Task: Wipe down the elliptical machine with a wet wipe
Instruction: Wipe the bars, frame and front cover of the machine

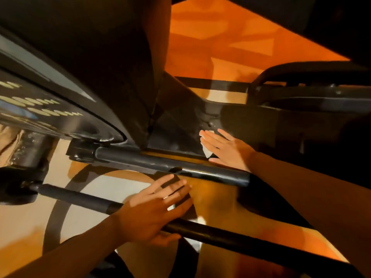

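The floor (230,23) is orange under warm, dim light, marked with paler angular shapes (251,45) (shadows or pattern, hard to tell), with a cream patch (104,189) at lower left, a dark curved band (53,215) arcing across it, and a black stripe (212,83) farther back.

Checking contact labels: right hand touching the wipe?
Touching. Head view shows the right hand flat over the white wipe, pressing it onto the black frame.
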Demonstrator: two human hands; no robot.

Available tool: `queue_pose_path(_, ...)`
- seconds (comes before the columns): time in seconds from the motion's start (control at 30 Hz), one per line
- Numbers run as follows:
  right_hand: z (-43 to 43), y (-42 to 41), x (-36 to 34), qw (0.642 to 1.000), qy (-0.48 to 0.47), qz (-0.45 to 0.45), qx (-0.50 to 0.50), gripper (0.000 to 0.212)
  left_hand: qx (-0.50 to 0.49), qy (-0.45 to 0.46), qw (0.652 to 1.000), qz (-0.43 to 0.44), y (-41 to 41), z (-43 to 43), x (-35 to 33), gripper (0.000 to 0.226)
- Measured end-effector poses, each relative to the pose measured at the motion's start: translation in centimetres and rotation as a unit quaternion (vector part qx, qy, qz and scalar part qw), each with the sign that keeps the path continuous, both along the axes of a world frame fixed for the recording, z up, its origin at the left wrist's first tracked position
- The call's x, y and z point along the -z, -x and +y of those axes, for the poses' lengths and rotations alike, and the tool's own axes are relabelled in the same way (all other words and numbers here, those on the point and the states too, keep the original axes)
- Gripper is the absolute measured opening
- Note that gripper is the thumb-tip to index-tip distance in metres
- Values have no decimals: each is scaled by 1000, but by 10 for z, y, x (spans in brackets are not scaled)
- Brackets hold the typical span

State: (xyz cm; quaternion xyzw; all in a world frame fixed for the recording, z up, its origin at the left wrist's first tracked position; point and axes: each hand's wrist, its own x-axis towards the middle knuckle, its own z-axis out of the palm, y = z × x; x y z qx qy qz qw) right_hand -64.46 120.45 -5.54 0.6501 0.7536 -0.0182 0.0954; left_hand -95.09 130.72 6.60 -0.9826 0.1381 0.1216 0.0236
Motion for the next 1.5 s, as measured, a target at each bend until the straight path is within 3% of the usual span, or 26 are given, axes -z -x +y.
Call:
queue_pose_path(0.1, -11, -5, -5, 995, 60, 60, 61, 70, -9, 4, 1000, -11, 4, -2, 3, 73)
queue_pose_path(0.2, -24, -5, -18, 966, 85, 142, 199, 68, -14, 20, 999, -40, 4, -1, 5, 72)
queue_pose_path(0.3, -30, 12, -31, 890, 155, 170, 393, 74, 3, 5, 999, -44, 1, -1, 2, 71)
queue_pose_path(0.43, -39, 27, -33, 759, 123, 187, 611, 83, 27, -8, 998, -55, -5, -2, -12, 64)
queue_pose_path(0.57, -33, 28, -34, 705, 81, 152, 688, 91, 80, -39, 992, -94, -6, -1, -17, 53)
queue_pose_path(0.63, -20, 33, -35, 731, 103, 140, 659, 91, 104, -51, 989, -94, -4, 1, -12, 52)
queue_pose_path(0.77, 25, 57, -40, 843, 141, 251, 455, 74, 154, -59, 984, -64, 0, 3, -2, 59)
queue_pose_path(0.87, 31, 63, -42, 864, 155, 260, 402, 69, 183, -43, 981, -54, 1, 6, 0, 70)
queue_pose_path(0.93, 12, 53, -41, 856, 138, 223, 445, 74, 192, -47, 979, -59, 0, 7, 1, 81)
queue_pose_path(1.0, -17, 34, -42, 822, 150, 155, 526, 82, 190, -58, 978, -67, 1, 8, 3, 89)
queue_pose_path(1.1, -55, 9, -51, 734, 170, 103, 649, 90, 187, -51, 977, -88, 0, 8, 4, 64)
queue_pose_path(1.17, -62, 10, -53, 716, 155, 101, 673, 88, 175, -50, 980, -85, 1, 6, 5, 53)
queue_pose_path(1.23, -51, 22, -50, 747, 127, 120, 641, 84, 165, -56, 982, -72, 2, 5, 3, 52)
queue_pose_path(1.3, -34, 34, -40, 826, 100, 168, 528, 76, 167, -59, 982, -70, 2, 4, 4, 52)
queue_pose_path(1.37, -24, 40, -28, 899, 146, 175, 373, 65, 170, -62, 980, -78, 2, 5, 4, 56)
queue_pose_path(1.43, -26, 36, -27, 925, 201, 141, 289, 67, 170, -57, 981, -81, 1, 5, 5, 64)
queue_pose_path(1.5, -36, 34, -38, 932, 223, 111, 263, 87, 164, -49, 982, -83, 0, 5, 5, 69)
